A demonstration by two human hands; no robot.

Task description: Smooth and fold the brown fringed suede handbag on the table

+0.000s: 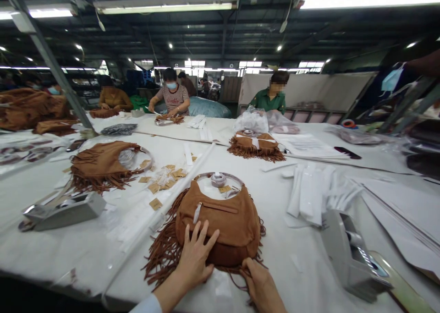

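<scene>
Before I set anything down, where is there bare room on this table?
The white tabletop shows mostly bare between the nearest brown bag and the right tape dispenser, and in front of the left dispenser. Crowded: tags between that bag and the left one, white strips behind the right dispenser.

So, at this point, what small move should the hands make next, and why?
Probably ease the fringe straight at the lower right corner with the right hand, because its fingers already pinch strands there. The left hand lies spread on the brown bag, which should steady it.
</scene>
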